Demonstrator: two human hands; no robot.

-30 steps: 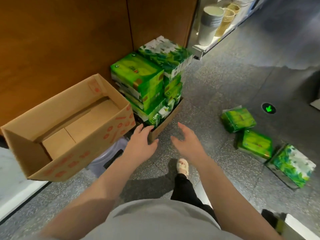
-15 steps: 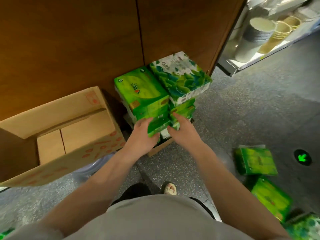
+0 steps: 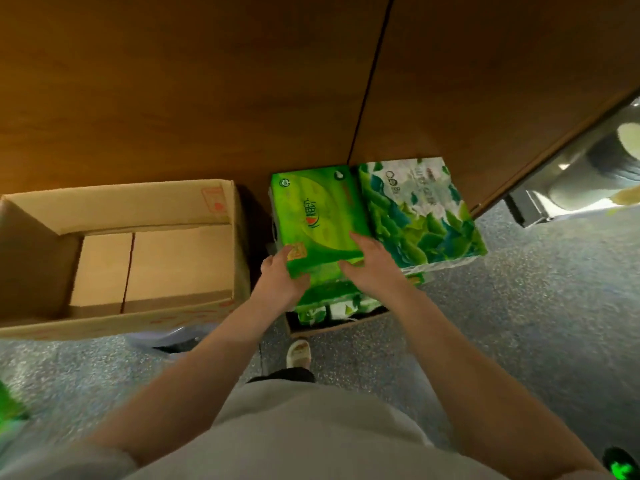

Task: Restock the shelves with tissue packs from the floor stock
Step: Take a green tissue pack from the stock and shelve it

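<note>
Two hands on the bright green tissue pack [image 3: 317, 221] at centre frame, clamped from opposite sides. Left hand [image 3: 282, 277] hooked round the near left corner, thumb over the top face, fingers out of sight beneath. Right hand [image 3: 372, 266] laid along the near right edge, fingers pressing down on the wrapper at the seam with the neighbouring leaf-print pack [image 3: 419, 213]. Looks like a two-sided hold chosen to keep a soft, slippery wrapper from sagging or sliding. Sitting on top of the floor stack [image 3: 332, 304], that pack, tight against the wooden panel [image 3: 194, 88] across the upper frame. Touching the leaf-print pack flank to flank, so probably best lifted straight up rather than dragged sideways, or the neighbour tips. More green packs visible below, in a low cardboard tray [image 3: 341, 327] whose front lip shows just under the wrists. Open cardboard box [image 3: 114, 258] at left of frame, flaps up, just beside the stack. Sandalled foot [image 3: 298, 351] planted near the tray at lower centre, presumably for balance in the bend. Shelf edge with blurred pale cups [image 3: 602, 171] at far right. Cannot tell whether the pack is off the stack yet; restocking seemingly at the pick-up stage, shelves still to be reached.
</note>
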